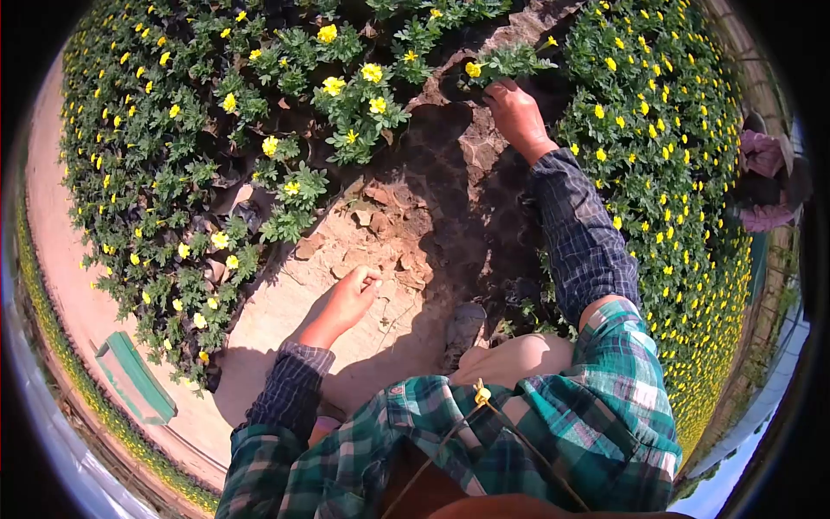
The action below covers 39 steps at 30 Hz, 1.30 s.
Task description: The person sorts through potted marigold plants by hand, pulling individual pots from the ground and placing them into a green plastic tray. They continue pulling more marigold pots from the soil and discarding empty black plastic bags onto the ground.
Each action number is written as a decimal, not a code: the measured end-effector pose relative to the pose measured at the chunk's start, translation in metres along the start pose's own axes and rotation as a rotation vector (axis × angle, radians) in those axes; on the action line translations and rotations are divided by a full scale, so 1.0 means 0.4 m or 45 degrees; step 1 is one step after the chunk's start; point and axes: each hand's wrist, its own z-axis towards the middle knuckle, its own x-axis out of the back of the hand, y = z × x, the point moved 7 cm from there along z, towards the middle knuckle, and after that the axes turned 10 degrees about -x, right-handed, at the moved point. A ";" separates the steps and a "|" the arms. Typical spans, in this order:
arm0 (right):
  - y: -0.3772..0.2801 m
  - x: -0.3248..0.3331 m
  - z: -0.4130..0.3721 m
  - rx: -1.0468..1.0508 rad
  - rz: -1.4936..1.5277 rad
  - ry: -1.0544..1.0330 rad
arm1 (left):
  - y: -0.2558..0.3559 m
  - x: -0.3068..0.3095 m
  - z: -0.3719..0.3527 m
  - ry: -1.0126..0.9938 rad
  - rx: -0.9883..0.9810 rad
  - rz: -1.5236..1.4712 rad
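My right hand (517, 117) reaches forward, its fingers closed at the base of a marigold plant (514, 60) with a yellow bloom (473, 69). The leaves partly hide the fingertips and whatever container the plant stands in. My left hand (347, 301) hangs over the pale ground, fingers curled in and thumb against them, with nothing visible in it. Ahead of it grows a cluster of marigold plants (354, 108) with several yellow flowers.
Dense marigold beds lie on the left (164, 173) and right (666, 208). Dry soil crumbs (393, 233) cover the ground between them. A green-edged crate-like object (134, 378) lies at lower left. Another person (765, 169) is partly visible at the far right. My shoe (465, 333) is below.
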 end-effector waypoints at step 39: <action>0.233 0.127 0.188 -0.272 -0.259 0.357 | 0.260 -0.104 0.646 -0.085 -0.102 1.233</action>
